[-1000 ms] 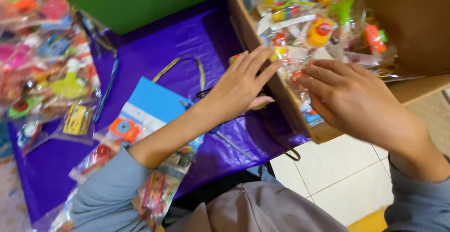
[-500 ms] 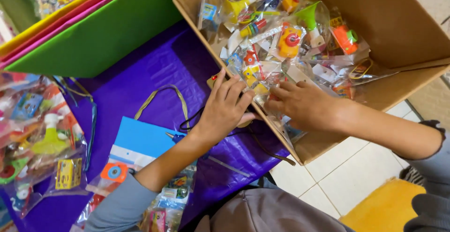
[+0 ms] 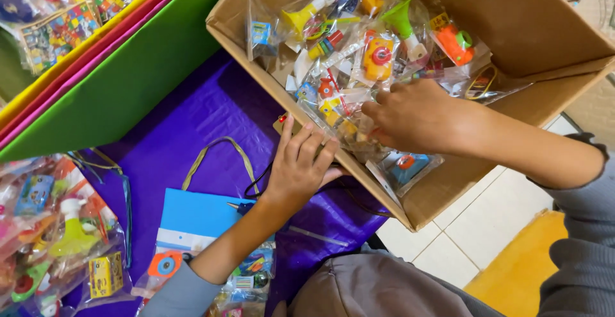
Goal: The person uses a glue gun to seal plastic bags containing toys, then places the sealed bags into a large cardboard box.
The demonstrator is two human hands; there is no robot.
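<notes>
A large cardboard box (image 3: 551,41) sits at the upper right, filled with several clear bags of small coloured plastic toys (image 3: 378,54). My right hand (image 3: 416,115) reaches inside the box, its fingers closed around one of the toy bags near the box's near wall. Resting against the outside of that wall, on the box's edge, is my left hand (image 3: 301,163), fingers spread. Below my left forearm lies a blue paper gift bag (image 3: 192,218) with a cord handle on the purple cloth (image 3: 211,118).
More bagged toys (image 3: 57,227) are piled at the lower left. Green, pink and yellow boards (image 3: 128,67) lie stacked at the upper left, with bags of colourful toys on them. White floor tiles (image 3: 474,227) and a yellow mat (image 3: 525,266) show at lower right.
The view has swung so the box now fills the upper right. My right hand moved deeper into the box and closed on a toy bag. My left hand slid up to the box's wall.
</notes>
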